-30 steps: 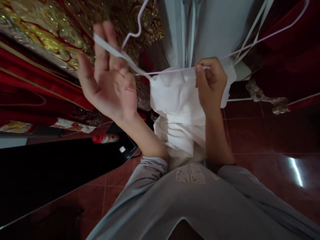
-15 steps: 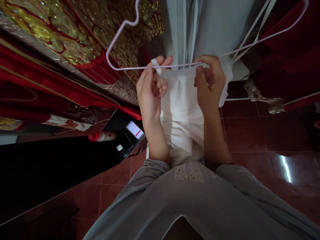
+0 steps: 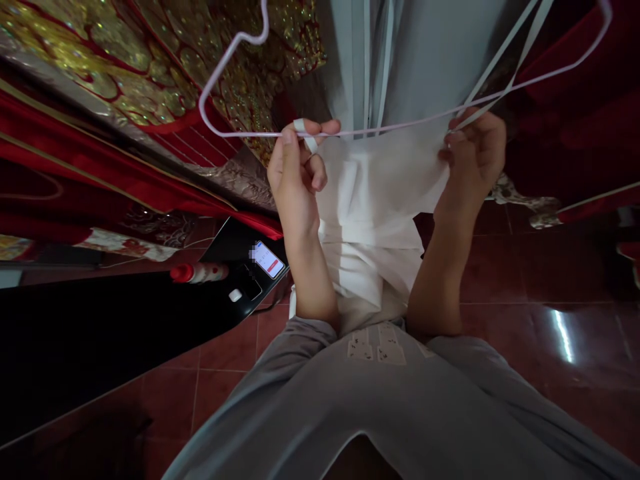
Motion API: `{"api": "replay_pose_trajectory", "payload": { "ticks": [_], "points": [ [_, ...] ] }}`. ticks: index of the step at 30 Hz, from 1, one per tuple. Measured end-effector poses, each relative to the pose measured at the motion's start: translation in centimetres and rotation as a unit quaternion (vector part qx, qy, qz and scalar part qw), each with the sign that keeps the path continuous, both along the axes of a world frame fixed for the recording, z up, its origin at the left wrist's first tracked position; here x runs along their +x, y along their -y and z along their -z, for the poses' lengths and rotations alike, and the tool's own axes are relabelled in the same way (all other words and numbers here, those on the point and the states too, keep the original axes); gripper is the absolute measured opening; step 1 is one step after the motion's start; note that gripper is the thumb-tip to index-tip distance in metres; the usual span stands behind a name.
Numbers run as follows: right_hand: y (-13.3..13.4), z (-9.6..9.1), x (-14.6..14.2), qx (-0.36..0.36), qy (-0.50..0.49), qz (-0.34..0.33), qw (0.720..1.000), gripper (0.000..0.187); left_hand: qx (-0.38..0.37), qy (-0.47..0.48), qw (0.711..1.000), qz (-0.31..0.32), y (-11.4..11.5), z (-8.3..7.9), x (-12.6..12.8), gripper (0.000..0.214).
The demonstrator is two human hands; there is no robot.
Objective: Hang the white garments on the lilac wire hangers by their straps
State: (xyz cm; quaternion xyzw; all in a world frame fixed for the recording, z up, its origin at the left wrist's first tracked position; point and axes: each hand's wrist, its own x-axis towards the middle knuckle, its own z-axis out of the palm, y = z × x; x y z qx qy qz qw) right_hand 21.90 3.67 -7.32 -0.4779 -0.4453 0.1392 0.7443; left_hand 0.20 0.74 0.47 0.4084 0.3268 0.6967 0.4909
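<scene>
Hanger (image 3: 400, 125) runs from left hand (image 3: 296, 190) past right; left, half-curled, pinches it, likely steadying, white loop (image 3: 311, 143) round fingers. Right hand (image 3: 473, 157), nearly closed, pinches strap (image 3: 531, 43), seemingly for control. White garment (image 3: 370, 213) below, between hands.

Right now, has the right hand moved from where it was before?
Yes, the right hand has moved rightward, farther from the red-capped bottle on the black table.

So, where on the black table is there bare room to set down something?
The black table looks bare from the red-capped bottle toward the picture's left edge. Its corner is crowded: white case, lit phone, dark flat object.
</scene>
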Motion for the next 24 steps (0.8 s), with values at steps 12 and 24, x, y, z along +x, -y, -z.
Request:
{"api": "replay_pose_trajectory", "payload": {
  "ticks": [12, 24],
  "points": [
    [-0.5, -1.4, 1.8, 0.016, -0.003, 0.011, 1.000, 0.031, -0.018, -0.011, 1.000, -0.001, 0.2, -0.1, 0.2, 0.049],
    [2.1, -7.0, 1.1, 0.045, 0.022, -0.040, 0.998, 0.026, -0.016, -0.044, 0.998, -0.037, 0.1, 0.2, 0.4, 0.046]
  ]
}}
